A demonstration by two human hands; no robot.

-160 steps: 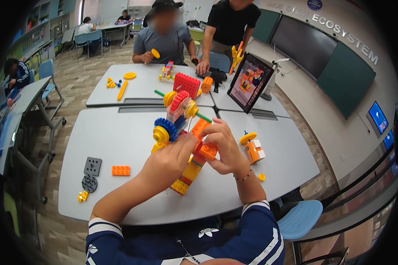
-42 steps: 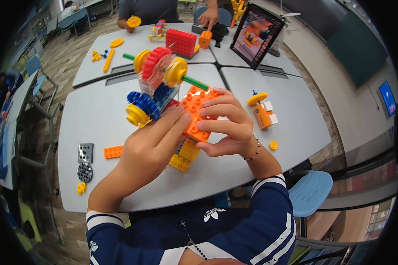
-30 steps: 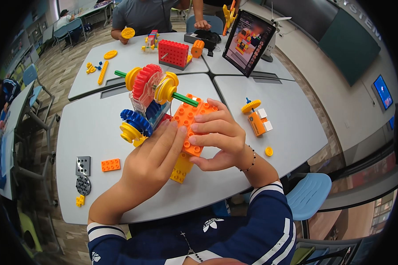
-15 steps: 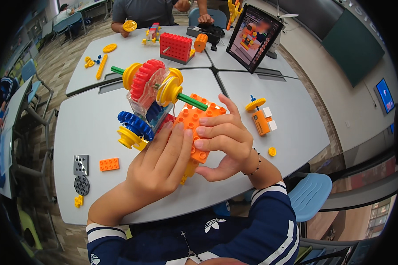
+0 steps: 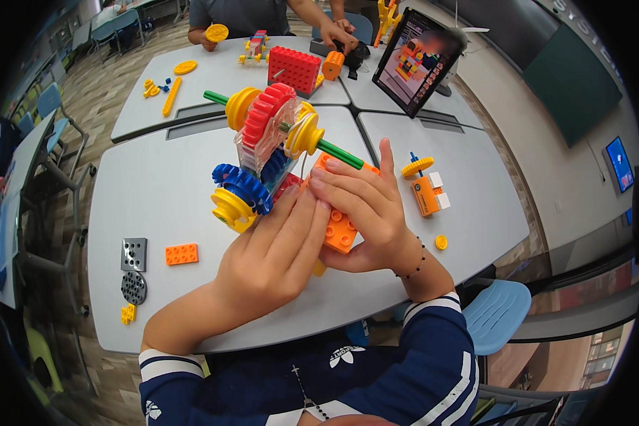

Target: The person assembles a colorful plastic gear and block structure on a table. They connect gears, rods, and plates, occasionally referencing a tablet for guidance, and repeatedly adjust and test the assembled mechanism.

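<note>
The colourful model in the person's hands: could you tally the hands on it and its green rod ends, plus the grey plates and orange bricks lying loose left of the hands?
Left hand and right hand: 2
Left green rod end and right green rod end: 2
Square grey plate and round grey plate: 2
Loose orange brick: 1
Total: 7

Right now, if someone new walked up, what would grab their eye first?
Probably the big red gear, set between yellow pulleys just above the person's hands. Next, the orange bricks near the middle, partly covered by the left hand and right hand. Farther back, right of centre, a dark tablet stands tilted.
</note>
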